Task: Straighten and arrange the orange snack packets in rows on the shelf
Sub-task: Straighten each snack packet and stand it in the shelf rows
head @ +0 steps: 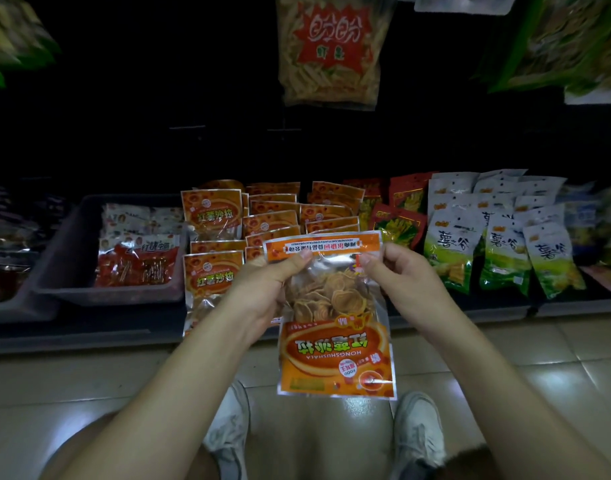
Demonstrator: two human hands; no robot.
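I hold one orange snack packet [333,355] upside down in front of the low shelf [89,332], above the floor. My left hand [266,289] grips its left side near the top strip. My right hand [396,271] pinches the upper right corner. Behind it, several orange snack packets [212,216] lie on the shelf in rough overlapping rows; two on the left [212,282] face me upright, and those in the middle [273,220] are stacked unevenly.
A grey bin [68,258] of red-and-white packets sits left of the orange ones. Red packets [399,220] and white-green packets [498,251] lie to the right. A large snack bag [332,50] hangs above. My shoes [418,431] rest on the tiled floor.
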